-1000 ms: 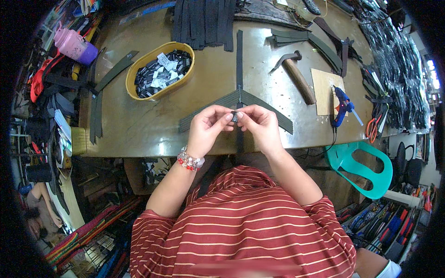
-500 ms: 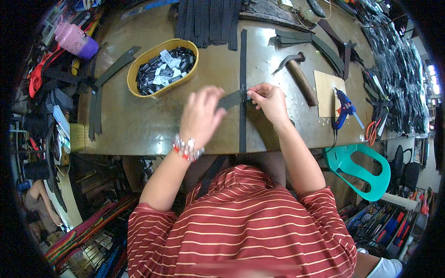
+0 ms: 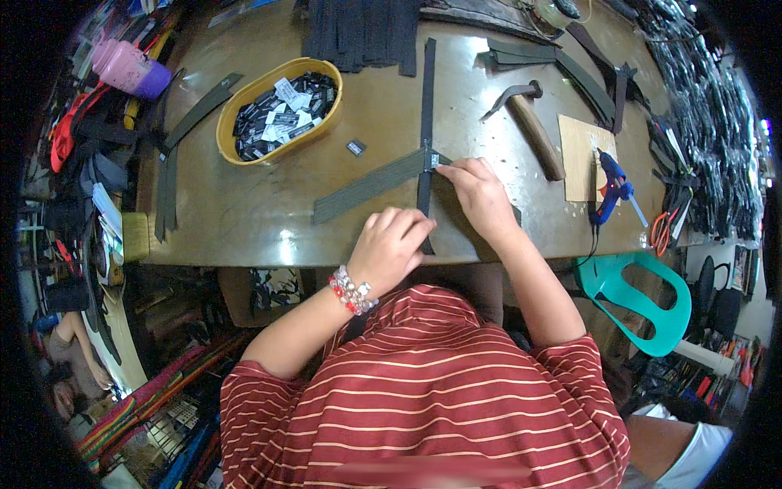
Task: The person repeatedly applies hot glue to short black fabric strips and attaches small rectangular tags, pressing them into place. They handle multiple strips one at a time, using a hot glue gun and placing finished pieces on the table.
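Striped maroon shirt (image 3: 423, 375), beaded bracelet (image 3: 352, 292)

Txt: none legible | lbls (image 3: 285, 118) in ylw tub (image 3: 324, 125), lbl (image 3: 434, 159) on strap (image 3: 428, 90): too sm

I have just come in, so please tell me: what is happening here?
The person's right hand has its fingertips at a small dark tag, where a black strip and dark green strips meet on the table. The left hand is by the black strip's lower part; whether it touches is unclear. Another tag lies loose, near a yellow bowl of similar tags. A hammer and a glue gun lie further right.
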### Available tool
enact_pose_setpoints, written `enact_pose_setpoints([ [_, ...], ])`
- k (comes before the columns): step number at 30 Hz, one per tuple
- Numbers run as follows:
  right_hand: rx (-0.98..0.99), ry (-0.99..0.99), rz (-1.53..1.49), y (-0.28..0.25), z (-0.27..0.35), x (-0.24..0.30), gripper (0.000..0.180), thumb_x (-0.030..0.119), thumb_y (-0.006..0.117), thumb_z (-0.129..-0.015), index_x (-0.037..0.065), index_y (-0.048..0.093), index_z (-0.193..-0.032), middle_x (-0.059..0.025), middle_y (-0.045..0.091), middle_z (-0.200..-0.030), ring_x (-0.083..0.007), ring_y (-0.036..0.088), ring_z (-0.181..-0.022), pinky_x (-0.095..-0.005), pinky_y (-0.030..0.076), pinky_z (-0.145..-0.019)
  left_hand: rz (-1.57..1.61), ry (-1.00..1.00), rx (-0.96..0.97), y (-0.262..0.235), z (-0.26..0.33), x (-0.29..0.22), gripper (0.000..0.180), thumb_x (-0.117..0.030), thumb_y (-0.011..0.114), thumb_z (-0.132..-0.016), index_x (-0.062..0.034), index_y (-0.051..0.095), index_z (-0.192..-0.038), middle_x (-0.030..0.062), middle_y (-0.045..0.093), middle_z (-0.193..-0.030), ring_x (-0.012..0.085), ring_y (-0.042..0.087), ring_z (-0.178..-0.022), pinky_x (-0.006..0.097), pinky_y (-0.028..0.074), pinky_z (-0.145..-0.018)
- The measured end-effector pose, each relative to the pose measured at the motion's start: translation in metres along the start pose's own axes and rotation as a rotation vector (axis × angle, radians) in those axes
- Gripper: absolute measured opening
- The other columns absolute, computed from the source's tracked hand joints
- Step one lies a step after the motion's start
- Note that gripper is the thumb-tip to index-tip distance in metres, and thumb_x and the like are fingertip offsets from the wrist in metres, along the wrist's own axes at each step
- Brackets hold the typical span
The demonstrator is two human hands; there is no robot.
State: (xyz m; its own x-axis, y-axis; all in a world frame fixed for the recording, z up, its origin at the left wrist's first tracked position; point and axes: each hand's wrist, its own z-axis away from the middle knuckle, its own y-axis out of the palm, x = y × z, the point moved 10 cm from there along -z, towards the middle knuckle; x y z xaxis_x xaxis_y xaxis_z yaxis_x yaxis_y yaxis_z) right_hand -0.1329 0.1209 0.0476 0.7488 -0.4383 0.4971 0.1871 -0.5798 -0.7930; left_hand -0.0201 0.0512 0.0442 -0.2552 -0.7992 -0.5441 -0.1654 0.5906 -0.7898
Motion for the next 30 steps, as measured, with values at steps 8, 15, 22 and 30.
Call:
enact_pose_setpoints([
  [8, -0.017, -0.177, 0.106, 0.01, 0.016, 0.01, 0.033, 0.004, 0.057, -0.076, 0.004, 0.063, -0.108, -0.0078, 0.059, -0.099, -0.0262, 0.054, -0.089, -0.0346, 0.048, -0.082, 0.201, -0.132, -0.078, -0.017, -0.102, 0.082, 0.016, -0.011, 0.071, -0.08, 0.0, 0.062, -0.087, 0.0085, 0.061, -0.08, 0.0156, 0.063, -0.068, 0.028, 0.05, -0.061],
  [15, 0.027, -0.166, 0.08, 0.013, 0.015, 0.006, 0.034, 0.007, 0.053, -0.076, 0.002, 0.061, -0.109, -0.0093, 0.057, -0.109, -0.0267, 0.053, -0.095, -0.0351, 0.047, -0.085, 0.409, -0.337, 0.188, 0.01, -0.134, 0.117, 0.025, -0.014, 0.072, -0.083, 0.0023, 0.054, -0.078, 0.0045, 0.058, -0.076, 0.0091, 0.064, -0.057, 0.023, 0.051, -0.047],
  [22, 0.034, -0.151, 0.052, 0.018, 0.017, 0.001, 0.034, 0.007, 0.053, -0.077, 0.001, 0.06, -0.11, -0.0102, 0.057, -0.114, -0.0264, 0.053, -0.098, -0.0363, 0.047, -0.086, 0.383, -0.315, 0.21, 0.01, -0.136, 0.113, 0.028, -0.014, 0.071, -0.084, 0.0021, 0.049, -0.077, 0.0049, 0.056, -0.075, 0.0085, 0.064, -0.057, 0.022, 0.05, -0.047],
  [30, 0.022, -0.129, 0.03, 0.019, 0.017, -0.005, 0.034, 0.006, 0.052, -0.077, 0.001, 0.059, -0.11, -0.0101, 0.058, -0.113, -0.0261, 0.054, -0.098, -0.0368, 0.047, -0.086, 0.332, -0.288, 0.191, 0.008, -0.137, 0.107, 0.027, -0.013, 0.07, -0.084, 0.0029, 0.049, -0.079, 0.0051, 0.054, -0.073, 0.0095, 0.064, -0.057, 0.024, 0.051, -0.047],
])
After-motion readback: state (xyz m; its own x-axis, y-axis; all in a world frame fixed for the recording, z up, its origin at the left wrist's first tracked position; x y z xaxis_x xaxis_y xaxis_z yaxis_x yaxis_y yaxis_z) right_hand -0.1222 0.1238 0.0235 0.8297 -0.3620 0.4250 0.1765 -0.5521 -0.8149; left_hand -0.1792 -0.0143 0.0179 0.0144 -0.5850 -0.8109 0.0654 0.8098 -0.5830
